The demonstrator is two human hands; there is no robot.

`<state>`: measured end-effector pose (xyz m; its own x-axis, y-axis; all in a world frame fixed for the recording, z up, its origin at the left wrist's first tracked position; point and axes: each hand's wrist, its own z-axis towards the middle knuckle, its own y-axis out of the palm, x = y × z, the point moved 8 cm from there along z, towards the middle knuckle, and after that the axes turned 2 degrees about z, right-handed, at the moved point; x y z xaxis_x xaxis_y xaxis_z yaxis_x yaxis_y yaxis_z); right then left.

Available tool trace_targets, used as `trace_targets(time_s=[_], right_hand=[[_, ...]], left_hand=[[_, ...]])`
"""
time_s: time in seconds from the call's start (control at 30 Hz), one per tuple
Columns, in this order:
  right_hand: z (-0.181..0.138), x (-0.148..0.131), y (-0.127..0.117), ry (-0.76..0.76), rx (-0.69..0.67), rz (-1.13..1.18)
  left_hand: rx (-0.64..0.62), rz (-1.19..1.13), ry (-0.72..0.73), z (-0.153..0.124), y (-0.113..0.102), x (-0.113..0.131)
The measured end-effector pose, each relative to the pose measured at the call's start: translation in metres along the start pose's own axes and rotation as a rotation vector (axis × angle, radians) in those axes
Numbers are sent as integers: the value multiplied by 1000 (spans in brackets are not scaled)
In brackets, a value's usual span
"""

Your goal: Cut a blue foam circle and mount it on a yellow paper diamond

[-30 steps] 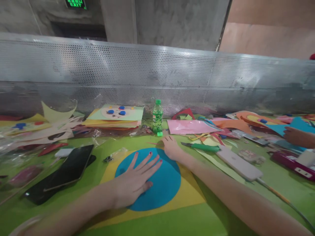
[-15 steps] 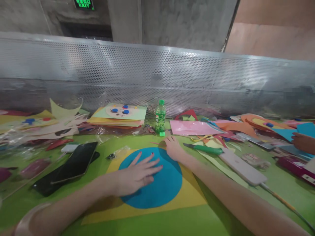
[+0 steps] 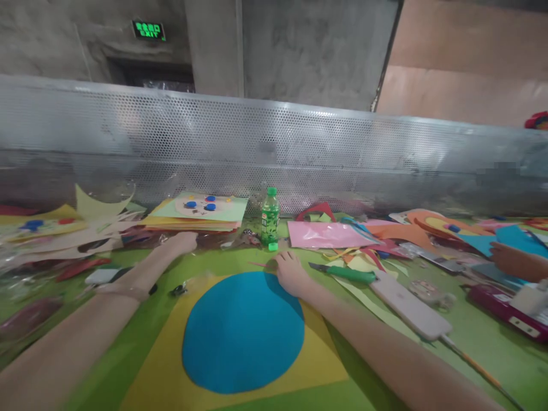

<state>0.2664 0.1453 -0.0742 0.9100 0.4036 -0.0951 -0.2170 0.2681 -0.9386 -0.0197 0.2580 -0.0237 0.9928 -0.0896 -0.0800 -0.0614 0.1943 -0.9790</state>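
Observation:
A blue paper circle (image 3: 244, 334) lies on a yellow paper sheet (image 3: 149, 371) in front of me. My right hand (image 3: 293, 275) rests at the circle's upper right edge, its fingers bent down to the table. From beside those fingertips a thin red stick-like piece (image 3: 257, 264) pokes out to the left. My left hand (image 3: 185, 242) is off the circle, reaching to the front edge of a stack of coloured paper (image 3: 194, 224) and clear plastic; its fingers are blurred and partly hidden. On top of the stack is a pale sheet with blue pieces (image 3: 209, 206).
A green drink bottle (image 3: 270, 220) stands behind the circle, a green cap (image 3: 273, 246) before it. To the right lie a green-handled knife (image 3: 351, 274), a white phone (image 3: 413, 302) and a purple power strip (image 3: 505, 314). Another person's hand (image 3: 518, 261) is at far right.
My left hand has lifted off the blue circle and moved up and left to the paper stack. My right hand stays at the circle's edge. The view has tilted up slightly.

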Motion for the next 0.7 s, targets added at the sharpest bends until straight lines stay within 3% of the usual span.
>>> trace_targets(time_s=[0.27, 0.5, 0.7], right_hand=[[0, -3, -5, -2, 41, 25], [-2, -5, -9, -3, 52, 67], [0, -3, -7, 8, 21, 79]], left_hand=[[64, 77, -122, 18, -13, -25], [89, 35, -18, 41, -17, -28], [108, 44, 56, 29, -18, -16]])
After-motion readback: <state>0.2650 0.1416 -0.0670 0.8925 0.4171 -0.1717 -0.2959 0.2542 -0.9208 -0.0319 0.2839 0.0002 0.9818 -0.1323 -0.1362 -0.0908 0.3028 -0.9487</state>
